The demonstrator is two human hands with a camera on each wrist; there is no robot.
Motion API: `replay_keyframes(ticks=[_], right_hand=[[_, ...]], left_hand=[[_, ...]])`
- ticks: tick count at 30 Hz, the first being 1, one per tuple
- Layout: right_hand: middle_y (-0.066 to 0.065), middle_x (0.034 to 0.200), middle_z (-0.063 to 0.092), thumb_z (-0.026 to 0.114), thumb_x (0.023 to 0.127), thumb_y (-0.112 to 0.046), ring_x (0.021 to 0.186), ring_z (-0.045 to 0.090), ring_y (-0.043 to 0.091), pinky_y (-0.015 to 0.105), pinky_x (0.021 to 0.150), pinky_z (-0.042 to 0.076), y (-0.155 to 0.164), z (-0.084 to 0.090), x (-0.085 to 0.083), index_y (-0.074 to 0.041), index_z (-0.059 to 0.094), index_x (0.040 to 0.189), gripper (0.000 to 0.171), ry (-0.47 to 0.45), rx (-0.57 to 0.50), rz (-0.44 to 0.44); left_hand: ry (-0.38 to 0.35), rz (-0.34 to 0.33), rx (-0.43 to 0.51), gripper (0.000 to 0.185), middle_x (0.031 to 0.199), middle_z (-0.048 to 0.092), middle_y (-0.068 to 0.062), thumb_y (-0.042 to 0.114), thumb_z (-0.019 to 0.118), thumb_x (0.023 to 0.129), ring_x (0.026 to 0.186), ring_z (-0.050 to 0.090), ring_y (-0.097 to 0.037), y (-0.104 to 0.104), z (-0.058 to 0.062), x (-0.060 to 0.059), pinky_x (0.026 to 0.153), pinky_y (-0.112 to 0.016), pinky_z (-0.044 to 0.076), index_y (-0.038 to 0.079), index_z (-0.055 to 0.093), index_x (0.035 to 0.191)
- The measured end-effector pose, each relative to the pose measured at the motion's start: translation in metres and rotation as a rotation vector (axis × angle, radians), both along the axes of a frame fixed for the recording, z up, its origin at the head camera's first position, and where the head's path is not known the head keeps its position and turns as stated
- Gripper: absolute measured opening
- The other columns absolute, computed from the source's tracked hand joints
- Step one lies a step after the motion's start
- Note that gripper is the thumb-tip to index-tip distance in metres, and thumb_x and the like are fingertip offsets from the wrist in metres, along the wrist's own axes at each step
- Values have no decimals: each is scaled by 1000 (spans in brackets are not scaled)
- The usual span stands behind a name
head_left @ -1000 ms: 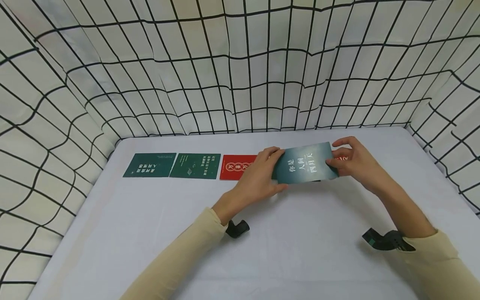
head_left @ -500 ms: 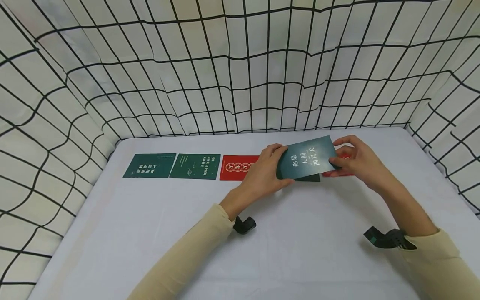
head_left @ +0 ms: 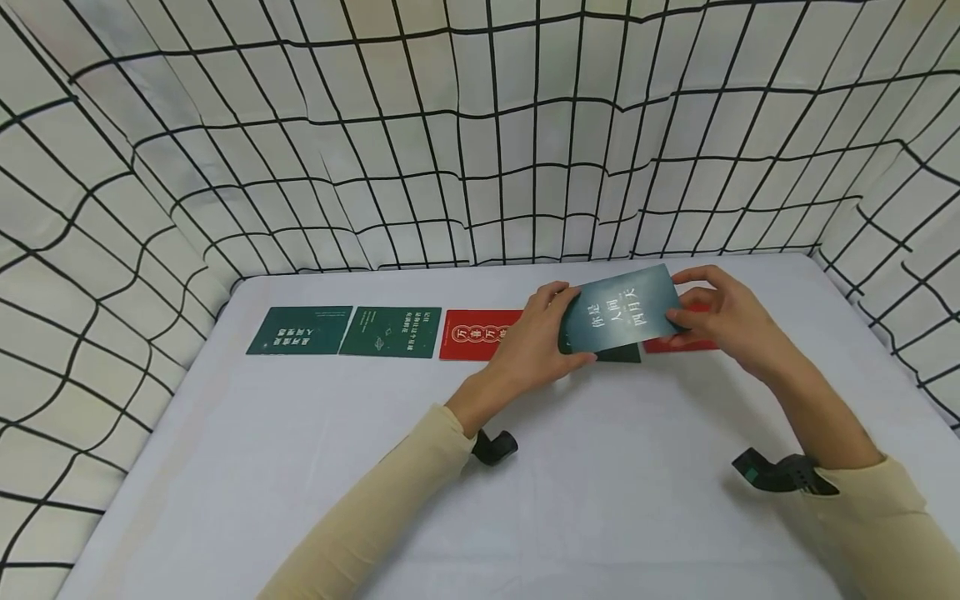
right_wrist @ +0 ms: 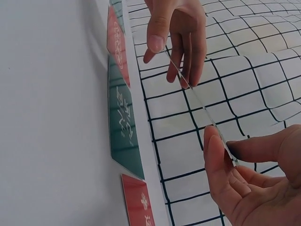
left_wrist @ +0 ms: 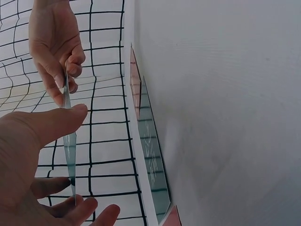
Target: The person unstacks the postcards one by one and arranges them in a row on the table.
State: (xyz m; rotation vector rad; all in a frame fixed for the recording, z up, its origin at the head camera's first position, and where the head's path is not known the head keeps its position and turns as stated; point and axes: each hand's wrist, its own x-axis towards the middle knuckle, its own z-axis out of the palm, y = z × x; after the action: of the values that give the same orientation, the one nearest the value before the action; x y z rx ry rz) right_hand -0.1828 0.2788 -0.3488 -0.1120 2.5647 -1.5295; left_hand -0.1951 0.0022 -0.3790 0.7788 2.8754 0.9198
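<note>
Teal card (head_left: pixel 618 310) held above dark green card (head_left: pixel 618 355); red cards (head_left: pixel 478 334) flank it.

Both hands (right_wrist: pixel 256 181) pinch thin card (right_wrist: pixel 197 101) edge-on above table cards (right_wrist: pixel 123 129).

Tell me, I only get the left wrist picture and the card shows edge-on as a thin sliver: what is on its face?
Observer: In the head view the teal card carries pale Chinese characters on a blue-green face.
Visitor: Who holds it?
Observer: The left hand pinches its left end, the right hand its right end, above the table.
Visitor: Is anything else lying there?
Observer: Two green cards and a red card lie in a row at the far side; a dark card and another red one peek out beneath the held card.
</note>
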Motion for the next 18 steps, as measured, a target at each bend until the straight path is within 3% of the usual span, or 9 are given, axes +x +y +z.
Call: replay_keyframes(ticks=[9,18], right_hand=[[-2,97,65,64,103,-11,77,77,22,24,77,64,11,5,0,-4,34,151,57,23,-5,-20],[-1,103,61,62,105,-18,80,79,18,23,81,63,22,9,-2,-9,28,157,62,-48,-30,-45]], left_hand=[[2,29,20,96,165,35,-8,40,85,85,147,43,-23,7,1,-1,108,-36,56,12,34,161],[-52,59,90,94,159,44,-7,38,84,87,140,51,-22,14,0,0,106,-37,58,14,32,162]])
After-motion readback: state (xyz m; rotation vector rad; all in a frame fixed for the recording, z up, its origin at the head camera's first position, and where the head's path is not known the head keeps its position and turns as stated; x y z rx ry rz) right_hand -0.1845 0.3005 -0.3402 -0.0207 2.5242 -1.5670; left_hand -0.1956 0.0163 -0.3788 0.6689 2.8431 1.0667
